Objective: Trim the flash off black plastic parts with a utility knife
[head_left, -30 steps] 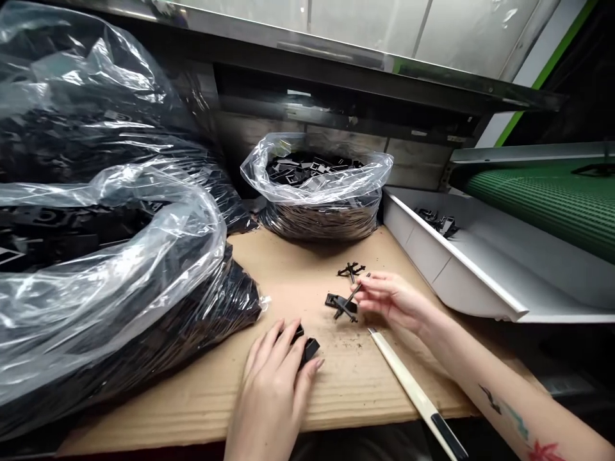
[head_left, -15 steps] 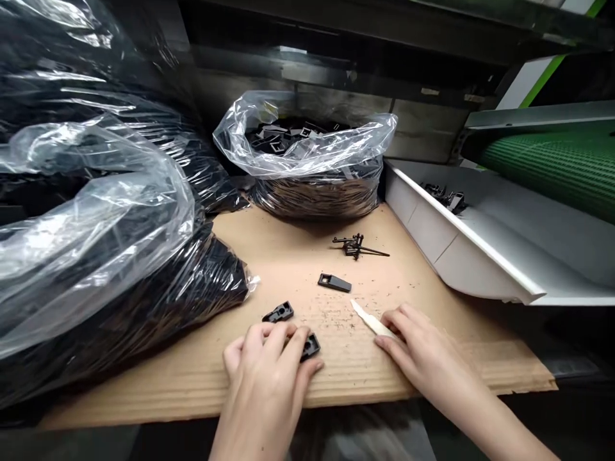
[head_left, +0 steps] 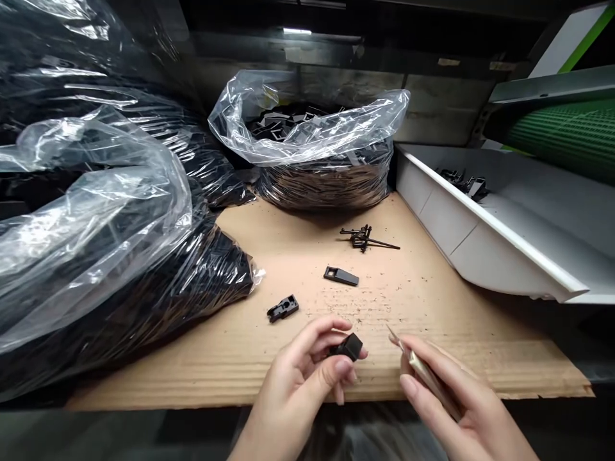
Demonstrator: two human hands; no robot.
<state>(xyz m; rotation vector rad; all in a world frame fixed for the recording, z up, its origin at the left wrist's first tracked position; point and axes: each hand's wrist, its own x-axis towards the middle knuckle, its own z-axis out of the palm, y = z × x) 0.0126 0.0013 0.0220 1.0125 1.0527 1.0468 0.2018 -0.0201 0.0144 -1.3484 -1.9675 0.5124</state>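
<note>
Between the thumb and fingers of my left hand (head_left: pixel 307 378) is a small black plastic part (head_left: pixel 350 346), lifted above the cardboard with its boxy end toward the right. My right hand (head_left: pixel 446 390) grips a pale, thin-bladed knife (head_left: pixel 427 378), its tip pointing up and left, a short gap from the part. A second black plastic part (head_left: pixel 283 308), with a round hole, lies on the cardboard left of my hands. Farther back rests a flat, tapered black piece (head_left: pixel 341 276) with a square opening at one end.
Cardboard (head_left: pixel 288 246) covers the work surface, sprinkled with dark shavings. Thin black plastic scraps (head_left: pixel 365 237) lie behind. A clear bag (head_left: pixel 327 186) of black parts stands at the back, larger bags (head_left: pixel 120 256) at left. A white tray (head_left: pixel 442 221) holds black parts at right.
My left hand has picked the black part up off the cardboard and turned it, moving right. My right hand has turned the knife more upright and drawn it nearer my body.
</note>
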